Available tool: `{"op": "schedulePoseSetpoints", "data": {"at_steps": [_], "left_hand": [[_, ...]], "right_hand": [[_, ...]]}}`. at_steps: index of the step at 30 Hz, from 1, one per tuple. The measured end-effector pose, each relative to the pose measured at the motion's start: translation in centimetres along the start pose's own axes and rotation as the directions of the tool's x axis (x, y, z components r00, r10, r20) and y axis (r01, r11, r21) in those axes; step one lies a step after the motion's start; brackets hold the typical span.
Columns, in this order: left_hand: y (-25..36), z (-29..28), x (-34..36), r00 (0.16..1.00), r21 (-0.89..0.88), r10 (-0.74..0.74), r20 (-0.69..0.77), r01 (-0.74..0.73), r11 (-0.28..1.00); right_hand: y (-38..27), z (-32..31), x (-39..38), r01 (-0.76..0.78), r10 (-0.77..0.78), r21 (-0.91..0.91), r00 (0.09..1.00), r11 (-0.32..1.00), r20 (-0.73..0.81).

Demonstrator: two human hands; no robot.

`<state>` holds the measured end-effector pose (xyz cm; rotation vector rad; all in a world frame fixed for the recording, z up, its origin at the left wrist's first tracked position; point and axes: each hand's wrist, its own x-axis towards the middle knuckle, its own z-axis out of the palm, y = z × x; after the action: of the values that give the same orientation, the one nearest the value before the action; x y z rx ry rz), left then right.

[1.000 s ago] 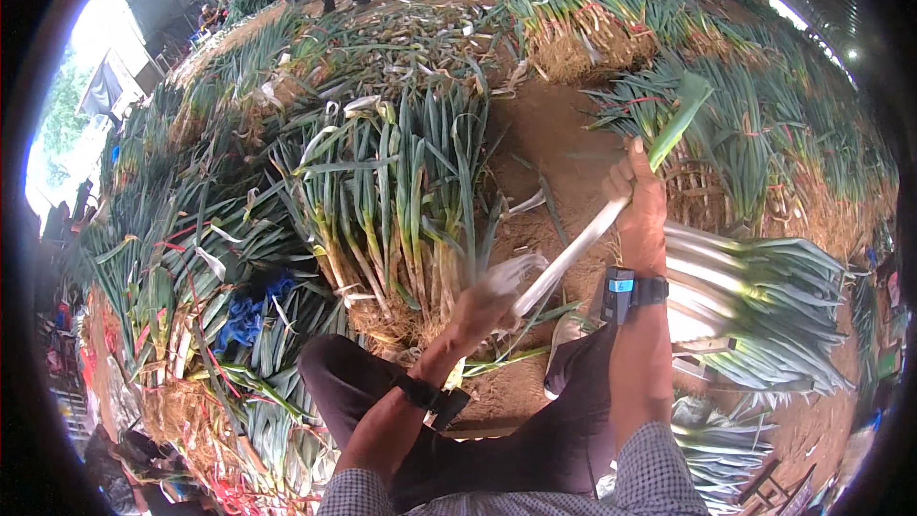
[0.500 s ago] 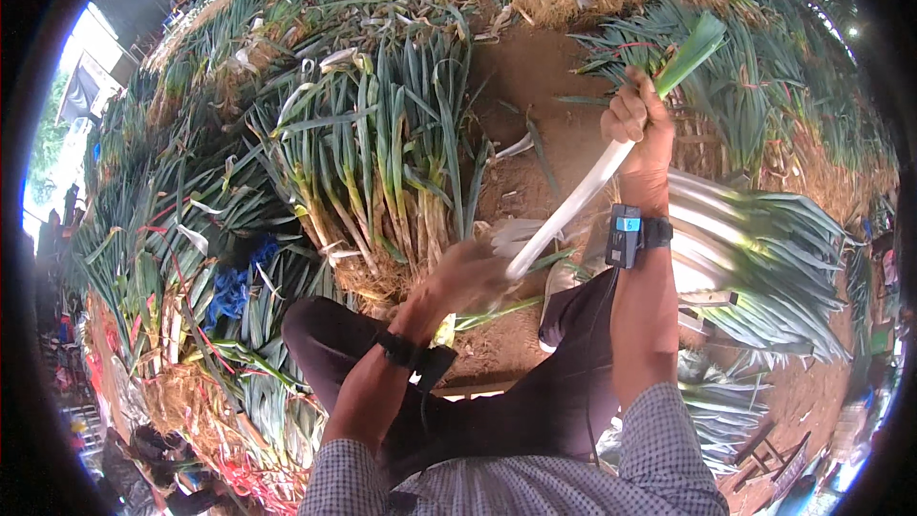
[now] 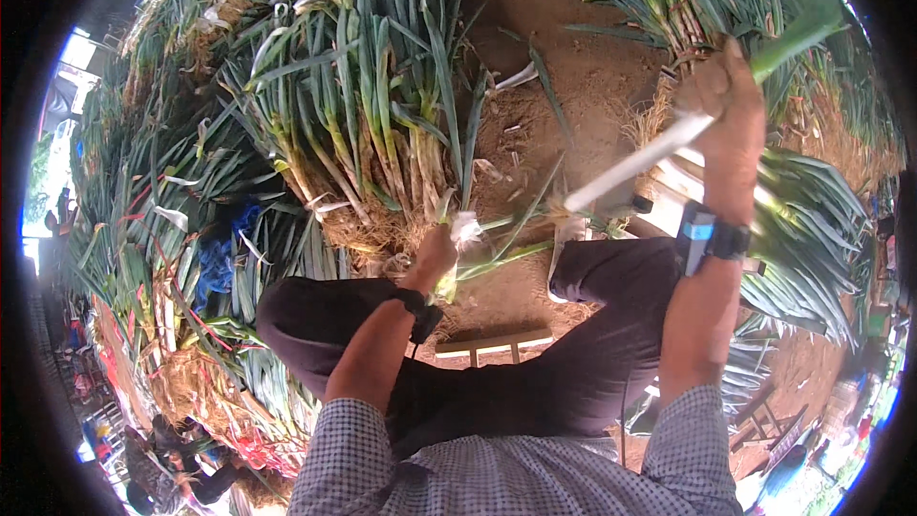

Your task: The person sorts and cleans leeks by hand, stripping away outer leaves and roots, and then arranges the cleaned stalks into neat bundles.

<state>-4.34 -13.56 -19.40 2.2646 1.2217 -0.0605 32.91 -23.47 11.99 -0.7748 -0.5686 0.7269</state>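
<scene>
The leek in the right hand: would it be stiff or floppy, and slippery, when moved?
The leek is probably fairly stiff: its white shaft juts straight from the right hand. The green top likely bends more easily, being leafy. The shaft looks smooth, so it may be somewhat slippery.

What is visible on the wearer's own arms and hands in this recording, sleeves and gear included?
Both sleeves are dark-and-white checked. The left hand and right hand are ungloved. Each wrist has a black strap carrying a dark box; the right box bears a light-blue label. A thin dark cable shows near the right sleeve.
</scene>
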Motion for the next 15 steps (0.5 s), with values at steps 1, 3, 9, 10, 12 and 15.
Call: {"op": "schedulePoseSetpoints", "data": {"at_steps": [1, 3, 9, 10, 12, 15], "left_hand": [[-0.5, 2.0, -0.6, 0.999, -0.124, 0.005, -0.040, -0.010, 0.992], [-2.0, 5.1, -0.7, 0.999, -0.086, -0.029, 0.045, 0.033, 0.996], [-1.0, 10.3, 2.4, 0.969, -0.076, 0.143, 0.201, -0.130, 0.989], [0.9, 10.0, 2.6, 0.965, -0.089, 0.150, 0.216, -0.134, 0.987], [0.7, 9.5, 2.9, 0.936, 0.057, -0.012, 0.352, -0.009, 0.998], [-2.7, 13.0, 0.6, 0.953, 0.153, 0.122, 0.276, -0.169, 0.974]], "right_hand": [[-0.5, -1.0, -0.3, 0.013, -0.013, -0.066, 1.000, 0.998, 0.001], [-0.9, -0.8, -1.1, 0.046, -0.044, -0.143, 0.999, 0.989, 0.019], [-0.7, -0.4, -3.2, 0.020, 0.000, -0.246, 0.997, 0.969, 0.081], [-1.0, -0.3, -3.2, 0.036, -0.012, -0.285, 0.996, 0.958, 0.086], [0.2, -1.1, -2.7, 0.035, -0.006, -0.138, 0.978, 0.990, 0.207], [0.0, 0.1, -2.7, 0.022, 0.031, -0.302, 0.985, 0.953, 0.167]]}}
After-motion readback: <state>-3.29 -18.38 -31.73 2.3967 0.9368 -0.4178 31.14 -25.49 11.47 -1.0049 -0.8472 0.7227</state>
